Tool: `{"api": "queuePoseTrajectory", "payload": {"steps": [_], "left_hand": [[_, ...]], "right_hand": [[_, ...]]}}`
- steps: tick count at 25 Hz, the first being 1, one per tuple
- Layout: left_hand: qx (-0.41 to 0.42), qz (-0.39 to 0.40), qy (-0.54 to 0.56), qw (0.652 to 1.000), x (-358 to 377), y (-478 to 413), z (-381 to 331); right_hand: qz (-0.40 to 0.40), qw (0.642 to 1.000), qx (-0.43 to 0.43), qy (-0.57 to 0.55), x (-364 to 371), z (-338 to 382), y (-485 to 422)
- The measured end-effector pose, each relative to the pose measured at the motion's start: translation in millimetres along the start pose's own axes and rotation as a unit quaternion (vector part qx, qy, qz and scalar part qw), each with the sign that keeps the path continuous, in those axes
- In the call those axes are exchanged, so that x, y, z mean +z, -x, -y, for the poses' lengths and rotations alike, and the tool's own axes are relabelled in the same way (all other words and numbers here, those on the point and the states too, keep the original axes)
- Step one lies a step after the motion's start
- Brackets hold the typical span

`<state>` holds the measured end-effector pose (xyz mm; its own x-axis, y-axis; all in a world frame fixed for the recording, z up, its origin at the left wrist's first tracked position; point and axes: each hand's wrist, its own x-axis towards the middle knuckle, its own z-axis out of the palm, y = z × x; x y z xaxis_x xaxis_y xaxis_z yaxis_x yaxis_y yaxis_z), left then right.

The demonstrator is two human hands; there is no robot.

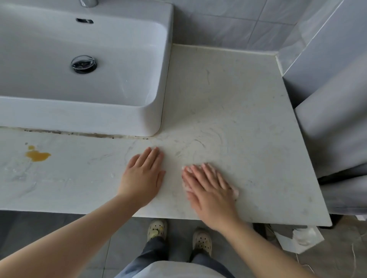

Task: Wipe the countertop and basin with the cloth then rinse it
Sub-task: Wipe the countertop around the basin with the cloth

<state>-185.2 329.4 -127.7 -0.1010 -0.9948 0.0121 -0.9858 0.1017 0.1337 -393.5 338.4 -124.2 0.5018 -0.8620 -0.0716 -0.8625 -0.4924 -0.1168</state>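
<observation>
Head view, looking down. We see one cloth, pale and crumpled, lying near the front edge of the surface to the right of the basin. Only two slivers of it show, one by the fingertips and one beside the little finger, so its visible span runs from far left to near right. We cannot tell its true long axis or its outline.

The right hand lies flat on the cloth, fingers straight and spread, pointing away and to the left. It is motion-blurred. The left hand rests palm down on the bare surface just beside it, fingers straight and together, holding nothing.

We count one basin with one drain and one overflow slot. The tap is cut off by the top edge, and the basin by the left edge. One yellow spill, with two small drops above it, sits well to the left on the front strip. Dark grime lines the basin's front seam. Below the surface we see two shoes on the floor. A grey mass at right is hard to identify
</observation>
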Motion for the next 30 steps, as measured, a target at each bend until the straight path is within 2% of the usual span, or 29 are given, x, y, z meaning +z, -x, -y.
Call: {"api": "queuePoseTrajectory", "payload": {"steps": [1, 3, 5, 6, 7, 9, 10, 11, 12, 13, 15, 16, 17, 18, 20, 21, 22, 23, 24, 26, 27, 28, 29, 30], "left_hand": [[0.014, 0.014, -0.007, 1.000, -2.2, 0.4, 2.6], [0.031, 0.033, -0.016, 0.999, -4.5, 2.3, 8.2], [0.056, 0.051, -0.045, 0.996, -5.5, 3.2, 17.9], [0.072, 0.053, -0.062, 0.994, -4.4, 5.0, 25.1], [0.083, 0.055, -0.077, 0.992, -4.7, 7.1, 33.4], [0.090, 0.059, -0.081, 0.991, -6.6, 13.1, 50.5], [0.091, 0.060, -0.075, 0.991, -5.9, 17.6, 60.1], [0.084, 0.068, -0.065, 0.992, -5.0, 23.0, 69.2], [0.068, 0.077, -0.052, 0.993, -6.1, 26.5, 76.3], [0.047, 0.086, -0.039, 0.994, -8.4, 29.1, 82.1], [0.003, 0.107, -0.016, 0.994, -9.9, 32.4, 90.6], [-0.010, 0.113, -0.019, 0.993, -9.2, 34.4, 92.2], [-0.020, 0.116, -0.023, 0.993, -9.6, 36.2, 91.9], [-0.025, 0.117, -0.024, 0.993, -9.6, 37.1, 91.5], [-0.018, 0.121, -0.014, 0.992, -13.1, 35.4, 91.5], [-0.013, 0.133, -0.005, 0.991, -16.0, 35.4, 92.5], [-0.010, 0.149, -0.002, 0.989, -19.4, 35.2, 94.1], [-0.005, 0.168, -0.008, 0.986, -22.0, 35.0, 95.9], [0.002, 0.188, -0.014, 0.982, -24.3, 34.5, 97.4], [0.009, 0.216, -0.016, 0.976, -26.9, 33.6, 98.1], [0.013, 0.225, -0.018, 0.974, -28.0, 32.9, 97.4], [0.018, 0.234, -0.020, 0.972, -28.1, 32.9, 97.3], [0.021, 0.240, -0.020, 0.970, -28.6, 31.8, 97.2], [0.020, 0.244, -0.018, 0.969, -28.8, 30.9, 97.5]], "right_hand": [[0.001, 1.000, 0.021, 0.007, -2.3, -19.3, 3.4], [-0.001, 0.985, 0.173, -0.013, -1.3, -55.8, -2.2], [-0.024, 0.950, 0.310, -0.036, -3.6, -48.6, -18.0], [-0.023, 0.945, 0.325, -0.037, -3.5, -26.8, -23.8], [-0.023, 0.953, 0.299, -0.034, 0.4, -1.8, -22.7], [-0.017, 0.981, 0.192, -0.033, 4.3, 35.0, -6.9], [-0.021, 0.991, 0.134, -0.014, 5.2, 36.0, 2.4], [-0.005, 0.994, 0.111, 0.010, 4.0, 24.1, 6.1], [0.000, 0.990, 0.140, 0.014, 2.6, 7.5, 3.1], [-0.004, 0.978, 0.210, -0.003, 2.7, -7.7, -4.5], [-0.035, 0.934, 0.355, -0.022, 0.7, -15.3, -30.4], [-0.039, 0.923, 0.382, -0.036, -1.0, 1.9, -47.1], [-0.033, 0.928, 0.369, -0.048, 0.1, 28.5, -59.4], [-0.033, 0.949, 0.311, -0.049, 5.5, 58.0, -65.0], [-0.022, 0.989, 0.139, -0.037, 11.9, 104.6, -58.3], [-0.014, 0.998, 0.063, -0.027, 12.1, 104.4, -50.3], [-0.006, 0.999, 0.032, -0.007, 8.8, 89.5, -43.7], [-0.003, 0.999, 0.042, 0.009, 8.8, 66.6, -38.3], [0.004, 0.996, 0.093, 0.009, 7.0, 42.7, -34.3], [-0.008, 0.963, 0.269, -0.007, 3.5, 6.1, -35.4], [-0.029, 0.943, 0.330, -0.020, 4.0, 6.3, -44.5], [-0.034, 0.934, 0.354, -0.039, 3.2, 22.3, -57.6], [-0.039, 0.945, 0.321, -0.046, 5.8, 47.7, -66.9], [-0.043, 0.969, 0.240, -0.034, 9.9, 77.0, -69.9]]}}
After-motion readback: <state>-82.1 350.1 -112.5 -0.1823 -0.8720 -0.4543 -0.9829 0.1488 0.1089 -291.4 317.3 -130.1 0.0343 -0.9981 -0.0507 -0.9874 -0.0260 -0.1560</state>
